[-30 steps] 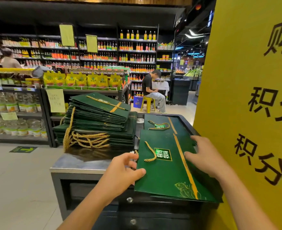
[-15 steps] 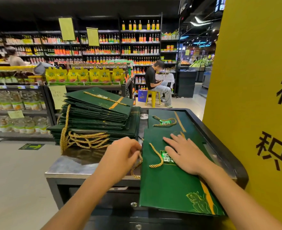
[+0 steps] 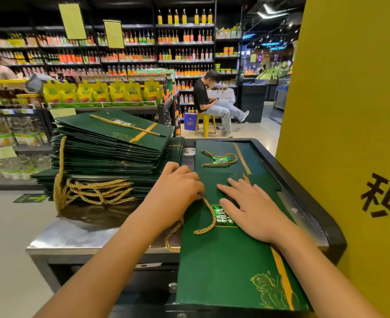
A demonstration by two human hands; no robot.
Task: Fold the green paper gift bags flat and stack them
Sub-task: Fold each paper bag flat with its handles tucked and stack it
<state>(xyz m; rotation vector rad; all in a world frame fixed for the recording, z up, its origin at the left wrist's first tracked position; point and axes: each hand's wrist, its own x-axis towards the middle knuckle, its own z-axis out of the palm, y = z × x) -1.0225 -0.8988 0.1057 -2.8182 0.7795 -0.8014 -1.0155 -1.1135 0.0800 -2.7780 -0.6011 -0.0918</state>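
Right hand (image 3: 253, 212) spread flat, pressing the bag (image 3: 223, 267) lying under it on the desk (image 3: 74, 235). Left hand (image 3: 178, 193) just beside it, fingers curled on the bag's edge where the cord (image 3: 209, 216) starts. The stack (image 3: 111, 152) sits left of that hand.

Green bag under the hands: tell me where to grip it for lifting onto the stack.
Set the grip at the near end of the green bag, coming from your own side: that end overhangs the counter, so fingers should slip beneath. Elsewhere it lies flat, the right hand pressing it.
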